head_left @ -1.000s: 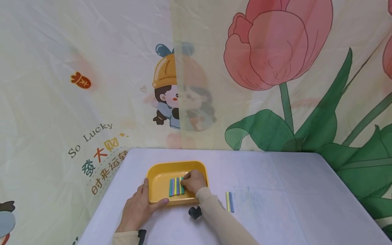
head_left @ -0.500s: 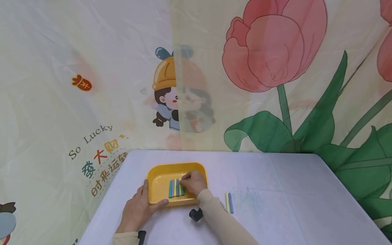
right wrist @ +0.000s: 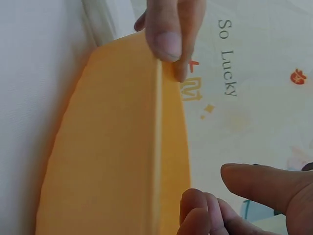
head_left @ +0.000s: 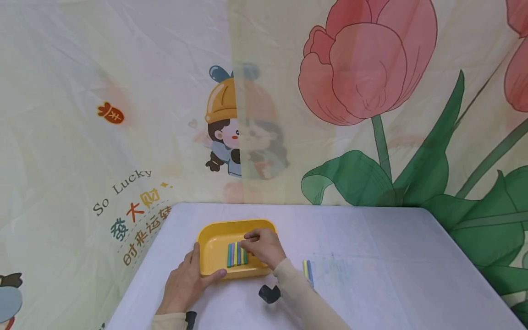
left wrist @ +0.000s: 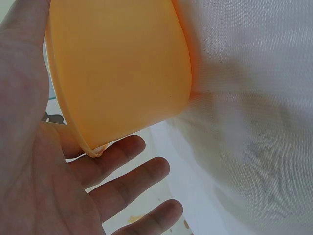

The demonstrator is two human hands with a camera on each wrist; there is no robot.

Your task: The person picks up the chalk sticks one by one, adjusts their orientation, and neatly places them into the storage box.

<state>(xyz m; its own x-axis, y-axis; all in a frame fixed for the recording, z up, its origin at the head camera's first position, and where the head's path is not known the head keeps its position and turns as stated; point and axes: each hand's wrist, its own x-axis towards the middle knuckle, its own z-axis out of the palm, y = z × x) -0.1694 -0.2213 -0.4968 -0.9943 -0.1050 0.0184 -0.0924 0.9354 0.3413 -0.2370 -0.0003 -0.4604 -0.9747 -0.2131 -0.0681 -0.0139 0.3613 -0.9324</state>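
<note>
A yellow plastic tray [head_left: 214, 274] stands on the white-covered table. Inside it, several coloured chalk sticks [head_left: 235, 255] lie side by side in a row. My left hand [head_left: 183, 279] grips the tray's near left corner, thumb on the front rim and fingers along the left side; the left wrist view shows several of its fingers spread past the wall [left wrist: 122, 68]. Over the tray's right part hovers my right hand [head_left: 264, 247], just right of the row. Its thumb and curled fingers are apart in the right wrist view, with nothing seen between them.
Two more chalk sticks, a yellow one [head_left: 305, 268] and a blue one [head_left: 310, 270], lie right of the tray, partly behind the right sleeve [head_left: 307, 298]. Bluish smudges [head_left: 334, 270] mark the cloth beside them. A printed curtain [head_left: 264, 101] hangs behind the table.
My right hand has let go at the right end of the chalk row and drawn slightly up and right. The left hand keeps its hold on the tray.
</note>
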